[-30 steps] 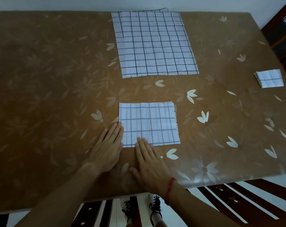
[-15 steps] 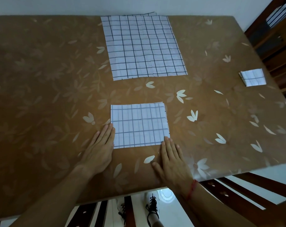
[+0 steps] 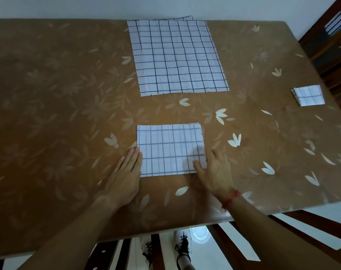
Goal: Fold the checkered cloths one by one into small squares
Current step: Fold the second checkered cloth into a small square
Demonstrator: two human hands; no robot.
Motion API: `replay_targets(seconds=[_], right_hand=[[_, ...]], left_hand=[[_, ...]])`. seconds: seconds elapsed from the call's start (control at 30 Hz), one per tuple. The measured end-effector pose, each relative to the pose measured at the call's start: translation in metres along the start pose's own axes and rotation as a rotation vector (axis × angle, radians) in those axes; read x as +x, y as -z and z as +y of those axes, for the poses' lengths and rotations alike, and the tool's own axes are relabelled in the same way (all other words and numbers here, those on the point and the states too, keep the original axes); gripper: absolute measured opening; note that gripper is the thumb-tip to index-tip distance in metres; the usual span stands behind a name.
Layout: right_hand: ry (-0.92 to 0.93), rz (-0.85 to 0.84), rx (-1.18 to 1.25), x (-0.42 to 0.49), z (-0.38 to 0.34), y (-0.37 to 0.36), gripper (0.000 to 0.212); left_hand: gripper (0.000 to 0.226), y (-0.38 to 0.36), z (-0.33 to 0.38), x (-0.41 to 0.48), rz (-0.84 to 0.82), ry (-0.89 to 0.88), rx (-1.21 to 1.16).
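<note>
White, dark-lined checkered cloth (image 3: 170, 150), folded to a rectangle, is laid on the brown flowered counter (image 3: 48, 114) between the fingers. Limp, light handling is expected; its right edge should be pinched. The left hand (image 3: 124, 176) is flattened alongside; the right hand (image 3: 214, 172) is blurred, thumb on the corner, grip unclear.

A brown table (image 3: 68, 94) with a glossy top patterned in pale leaves and flowers is carrying 3 lots of checkered cloth, all well apart. A flat pile of unfolded cloths (image 3: 177, 55), its edges not quite matching, is lying at the far middle. A folded cloth (image 3: 169, 149) is lying flat near the front edge. A small folded square (image 3: 309, 95) is sitting by the right edge. The left hand (image 3: 124, 176) is resting flat on the tabletop, touching the folded cloth's left side; the blurred right hand (image 3: 216, 172) is lying at its near right corner, thumb on the fabric.
</note>
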State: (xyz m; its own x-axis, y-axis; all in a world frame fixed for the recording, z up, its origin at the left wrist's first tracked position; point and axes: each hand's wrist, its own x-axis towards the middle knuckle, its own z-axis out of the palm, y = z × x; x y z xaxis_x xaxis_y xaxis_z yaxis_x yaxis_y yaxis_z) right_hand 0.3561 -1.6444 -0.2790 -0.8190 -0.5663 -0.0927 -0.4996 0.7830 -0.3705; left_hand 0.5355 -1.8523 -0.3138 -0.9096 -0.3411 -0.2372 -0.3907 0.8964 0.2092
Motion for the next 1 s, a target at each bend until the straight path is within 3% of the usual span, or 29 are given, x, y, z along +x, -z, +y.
replay_targets(seconds=[0.13, 0.27, 0.5, 0.63, 0.8, 1.0], right_hand=[[-0.278, -0.037, 0.167, 0.040, -0.004, -0.010, 0.053], [-0.401, -0.087, 0.227, 0.056, -0.014, -0.017, 0.068], [-0.495, -0.140, 0.344, 0.062, -0.026, -0.009, 0.050], [-0.526, -0.188, 0.558, 0.062, -0.026, 0.006, 0.024], [-0.710, -0.176, 0.854, 0.063, -0.025, 0.017, 0.021], [-0.843, -0.238, 1.077, 0.068, -0.017, 0.022, 0.035]], left_hand=[[0.065, 0.000, 0.000, 0.000, -0.006, -0.010, -0.007], [0.063, -0.003, -0.001, 0.000, 0.003, -0.008, -0.001], [0.060, -0.005, -0.001, 0.001, 0.028, 0.000, 0.020], [0.063, -0.005, -0.001, 0.001, 0.016, -0.001, 0.014], [0.062, -0.005, -0.001, 0.001, 0.035, 0.003, -0.007], [0.065, 0.000, 0.001, 0.000, 0.028, 0.002, -0.029]])
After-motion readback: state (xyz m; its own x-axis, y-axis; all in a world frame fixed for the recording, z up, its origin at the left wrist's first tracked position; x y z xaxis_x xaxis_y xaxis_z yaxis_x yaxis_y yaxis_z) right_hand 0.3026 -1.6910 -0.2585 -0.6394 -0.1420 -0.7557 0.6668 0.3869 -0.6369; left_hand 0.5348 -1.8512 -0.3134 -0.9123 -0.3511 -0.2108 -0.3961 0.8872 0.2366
